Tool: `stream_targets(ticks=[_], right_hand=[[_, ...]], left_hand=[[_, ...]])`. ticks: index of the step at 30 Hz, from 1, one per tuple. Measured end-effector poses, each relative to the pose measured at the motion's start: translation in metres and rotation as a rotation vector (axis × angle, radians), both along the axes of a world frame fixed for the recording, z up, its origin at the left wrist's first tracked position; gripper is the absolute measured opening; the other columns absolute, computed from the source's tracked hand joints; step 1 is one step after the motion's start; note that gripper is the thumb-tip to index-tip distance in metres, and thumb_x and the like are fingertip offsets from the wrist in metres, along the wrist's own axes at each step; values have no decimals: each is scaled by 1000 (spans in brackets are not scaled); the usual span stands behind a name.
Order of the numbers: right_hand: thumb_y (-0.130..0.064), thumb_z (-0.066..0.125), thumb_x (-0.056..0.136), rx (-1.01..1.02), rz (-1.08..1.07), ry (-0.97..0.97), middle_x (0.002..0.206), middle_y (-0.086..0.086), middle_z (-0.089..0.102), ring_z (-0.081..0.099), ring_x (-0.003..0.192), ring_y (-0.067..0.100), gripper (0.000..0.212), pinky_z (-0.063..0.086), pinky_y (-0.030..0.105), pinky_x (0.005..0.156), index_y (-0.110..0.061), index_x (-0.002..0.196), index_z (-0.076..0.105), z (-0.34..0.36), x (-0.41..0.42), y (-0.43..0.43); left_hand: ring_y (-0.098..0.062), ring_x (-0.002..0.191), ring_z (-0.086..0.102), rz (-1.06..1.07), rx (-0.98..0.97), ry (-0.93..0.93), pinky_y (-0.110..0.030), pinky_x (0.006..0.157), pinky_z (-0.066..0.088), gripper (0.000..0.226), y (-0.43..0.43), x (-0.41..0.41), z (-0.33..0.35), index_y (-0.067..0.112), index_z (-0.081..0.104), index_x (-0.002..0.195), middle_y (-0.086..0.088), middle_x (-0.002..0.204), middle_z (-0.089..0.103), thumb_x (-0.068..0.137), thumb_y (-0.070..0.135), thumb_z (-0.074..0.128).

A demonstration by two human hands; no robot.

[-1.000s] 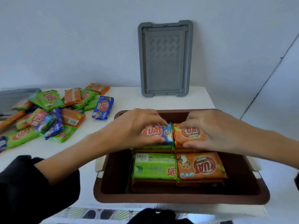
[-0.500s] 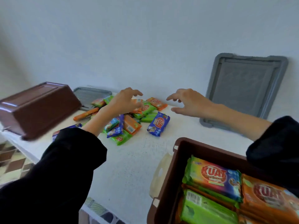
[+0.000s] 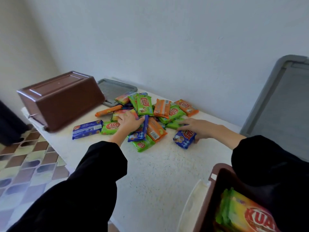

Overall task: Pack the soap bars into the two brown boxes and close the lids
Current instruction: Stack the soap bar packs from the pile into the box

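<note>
Leftward, blue soap bar [image 3: 87,129] lies long-axis left-right.

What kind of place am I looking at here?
Likely a plain room in a home: white table against a bare wall, patterned tiled floor, soap bars heaped for packing.

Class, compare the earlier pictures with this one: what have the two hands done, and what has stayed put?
Both hands left the packed bars in the open box and reached over to the pile. The left hand now rests on it; the right hand grips a blue bar at its near edge. The upturned box, flat lid and leaning lid stayed.
</note>
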State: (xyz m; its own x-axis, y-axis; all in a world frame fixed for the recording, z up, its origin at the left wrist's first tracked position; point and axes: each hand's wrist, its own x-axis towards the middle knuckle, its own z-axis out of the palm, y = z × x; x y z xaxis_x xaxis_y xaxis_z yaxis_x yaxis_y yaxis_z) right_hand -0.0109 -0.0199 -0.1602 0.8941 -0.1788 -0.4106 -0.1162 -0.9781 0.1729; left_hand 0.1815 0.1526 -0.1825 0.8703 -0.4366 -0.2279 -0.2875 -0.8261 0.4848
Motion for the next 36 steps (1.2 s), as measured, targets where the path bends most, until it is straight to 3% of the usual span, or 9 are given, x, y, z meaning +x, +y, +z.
stream_targets(ticks=[3, 6, 9, 15, 18, 21, 26, 34, 36], right_hand=[[-23, 72, 77, 2, 36, -54, 148, 5, 31, 31, 134, 23, 77, 32, 33, 105, -17, 143, 31, 3, -4, 0], [-24, 72, 73, 1, 50, -148, 135, 8, 44, 43, 121, 23, 72, 41, 33, 96, -11, 136, 40, 4, -12, 1], [-26, 73, 70, 5, -2, -256, 127, 8, 49, 46, 114, 23, 72, 44, 33, 90, -12, 135, 43, 16, -26, 0], [-35, 76, 69, 10, -203, -450, 117, 3, 54, 49, 108, 20, 80, 42, 31, 82, -23, 139, 40, 78, -86, 11], [-41, 77, 68, 15, -322, -532, 117, 1, 55, 52, 107, 20, 82, 43, 31, 78, -25, 139, 38, 110, -133, 29], [-47, 76, 67, 1, -409, -585, 124, 0, 56, 54, 108, 19, 84, 47, 33, 81, -25, 138, 39, 133, -183, 56], [-50, 76, 64, -11, -529, -509, 130, -5, 52, 46, 99, 7, 86, 45, 29, 80, -27, 138, 38, 144, -254, 113], [-62, 67, 65, 39, -552, -157, 121, -17, 44, 41, 97, 2, 87, 33, 13, 67, -38, 137, 25, 101, -327, 188], [-61, 64, 69, 63, -559, -119, 132, -14, 40, 43, 110, 5, 87, 39, 15, 79, -38, 140, 20, 90, -335, 202]], left_hand=[[-41, 140, 15, 80, -66, 54, -47, 115, 20, 99, -2, 7, 7, 2, 4, 146, -26, 151, 13, 82, 49, 61], [-30, 122, 44, 67, -165, 90, -38, 95, 42, 88, 4, 9, 17, 5, 26, 142, -16, 134, 43, 76, 40, 72], [-29, 129, 39, -11, -269, 13, -38, 102, 39, 87, 7, -3, 30, 13, 32, 144, -14, 143, 37, 72, 37, 76], [-18, 102, 53, -474, -446, -14, -27, 86, 47, 84, -1, -73, 89, 19, 42, 139, -2, 117, 52, 65, 15, 82], [-22, 111, 55, -705, -488, -4, -39, 92, 52, 83, -3, -113, 113, 26, 47, 134, -5, 128, 52, 61, 14, 84], [-21, 114, 54, -926, -451, -30, -38, 89, 54, 81, -2, -151, 129, 31, 46, 133, -5, 130, 50, 63, 15, 83], [-11, 109, 50, -1354, -342, -112, -12, 75, 51, 79, 13, -209, 141, 37, 44, 128, 4, 126, 45, 59, 29, 82], [-2, 113, 38, -1848, -34, 12, -12, 91, 42, 76, 45, -279, 106, 38, 44, 128, 9, 128, 37, 64, 20, 81], [-1, 113, 36, -1915, 75, 31, -9, 90, 38, 78, 51, -291, 93, 39, 43, 128, 9, 130, 35, 64, 17, 81]])
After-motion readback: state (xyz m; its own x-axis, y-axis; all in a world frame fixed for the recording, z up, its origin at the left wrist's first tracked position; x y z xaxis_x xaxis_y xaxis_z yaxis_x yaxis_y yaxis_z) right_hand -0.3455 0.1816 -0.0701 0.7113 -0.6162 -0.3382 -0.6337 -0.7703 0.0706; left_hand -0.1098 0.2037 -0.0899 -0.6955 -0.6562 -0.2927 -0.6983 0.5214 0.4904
